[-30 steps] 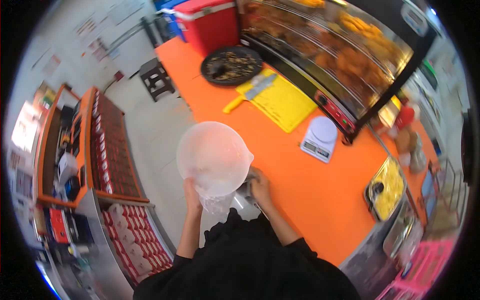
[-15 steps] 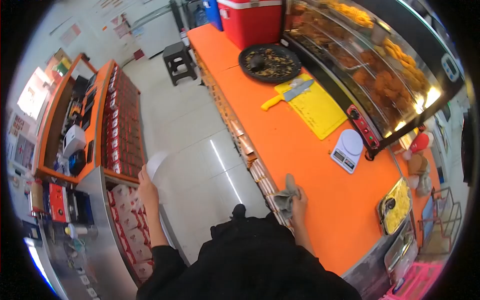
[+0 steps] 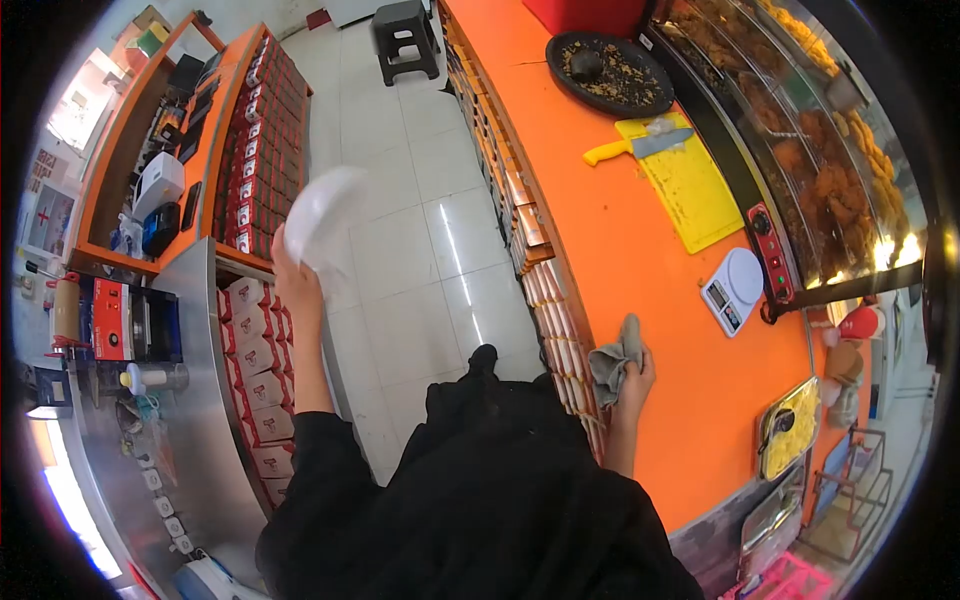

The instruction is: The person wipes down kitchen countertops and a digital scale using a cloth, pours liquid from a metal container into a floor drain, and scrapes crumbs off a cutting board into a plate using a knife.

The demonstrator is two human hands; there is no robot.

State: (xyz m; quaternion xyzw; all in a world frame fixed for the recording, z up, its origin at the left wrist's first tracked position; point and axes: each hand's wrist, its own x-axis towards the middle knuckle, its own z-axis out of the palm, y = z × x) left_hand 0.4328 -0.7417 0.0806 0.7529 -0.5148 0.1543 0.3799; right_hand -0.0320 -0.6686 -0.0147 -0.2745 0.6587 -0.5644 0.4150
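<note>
My left hand (image 3: pixel 297 285) is raised over the aisle between the two counters. Its fingers close on the edge of a white round dish (image 3: pixel 325 215), smeared by motion, so I cannot tell if it is a plate or a bowl. Bunched in my right hand (image 3: pixel 635 380) is a grey cloth (image 3: pixel 612 370), held at the near edge of the orange counter (image 3: pixel 680 420). Farther up that counter, a yellow-handled knife (image 3: pixel 640 146) rests on a yellow cutting board (image 3: pixel 700 200), with a white kitchen scale (image 3: pixel 733 291) beside it.
A black round tray (image 3: pixel 610 75) with crumbs stands beside a glass display case (image 3: pixel 800 130) of fried food. At right sits a foil tray of yellow food (image 3: pixel 790 428). Stacked red-and-white boxes (image 3: pixel 262 360) fill the left shelf. A black stool (image 3: pixel 405 40) stands on the tiled floor.
The view has shifted, so the counter and its things appear farther right and higher. My left hand has lifted the white dish up the picture. The cloth stays in my right hand.
</note>
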